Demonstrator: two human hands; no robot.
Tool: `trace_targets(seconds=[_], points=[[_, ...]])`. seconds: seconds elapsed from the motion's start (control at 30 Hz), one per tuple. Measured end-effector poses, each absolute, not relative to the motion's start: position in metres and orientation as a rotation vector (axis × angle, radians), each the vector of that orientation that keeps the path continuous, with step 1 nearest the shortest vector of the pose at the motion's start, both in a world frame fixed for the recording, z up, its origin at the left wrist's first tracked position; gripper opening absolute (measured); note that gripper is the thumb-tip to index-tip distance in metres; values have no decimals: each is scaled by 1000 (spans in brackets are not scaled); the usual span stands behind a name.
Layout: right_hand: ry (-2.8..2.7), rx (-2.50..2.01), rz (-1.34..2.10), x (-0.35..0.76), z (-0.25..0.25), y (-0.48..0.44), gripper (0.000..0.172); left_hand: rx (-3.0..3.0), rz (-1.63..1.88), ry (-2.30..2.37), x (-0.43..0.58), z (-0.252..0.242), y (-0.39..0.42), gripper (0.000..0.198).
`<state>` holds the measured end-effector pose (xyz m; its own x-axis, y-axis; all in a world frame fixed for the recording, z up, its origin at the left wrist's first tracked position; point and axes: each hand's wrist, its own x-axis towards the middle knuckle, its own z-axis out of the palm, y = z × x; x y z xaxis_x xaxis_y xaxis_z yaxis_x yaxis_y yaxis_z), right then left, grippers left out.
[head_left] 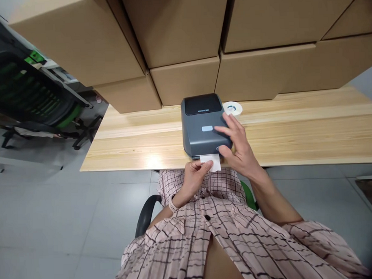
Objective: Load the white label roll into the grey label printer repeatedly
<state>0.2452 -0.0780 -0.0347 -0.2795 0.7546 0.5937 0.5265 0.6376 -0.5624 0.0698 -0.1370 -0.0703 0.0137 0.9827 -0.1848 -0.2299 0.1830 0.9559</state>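
Note:
A dark grey label printer (201, 141) with a black top panel stands near the front edge of the wooden table. From its front slot a white paper label strip (215, 158) sticks out over the edge. My left hand (195, 175) pinches that strip between thumb and fingers, just below the slot. Over the right side of the printer is my right hand (238, 143), fingers spread, with the thumb by a small round button at the front corner. Whether the thumb presses the button I cannot tell.
Behind the printer lies a white roll of labels (237, 108) on the wooden table (295, 131). Large cardboard boxes (184, 82) are stacked along the table's back. A dark office chair (28, 92) stands on the grey floor at left.

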Motion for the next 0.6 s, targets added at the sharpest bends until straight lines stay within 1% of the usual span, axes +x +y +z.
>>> trace_targets(seconds=[0.1,0.23,0.37,0.47,0.53,0.57,0.6], points=[[-1838,-962,384,256,-36,-81,63,923,1152,1125,70,-70,-136,51],[-1879,-885,385,260,-25,-61,76,950,1138,1104,69,-70,-138,51],[-1931,-847,344,254,-3,-25,78,1118,1134,1196,52,-65,-144,54],[-1929,-852,255,246,15,5,79,1238,1355,1303,29,-56,-134,53],[-1898,-883,157,240,27,25,79,1281,1576,1378,15,-48,-114,43],[-1878,-906,111,236,32,35,79,1302,1666,1444,9,-45,-100,31],[-1861,-931,71,233,37,44,80,1333,1685,1501,5,-42,-85,22]])
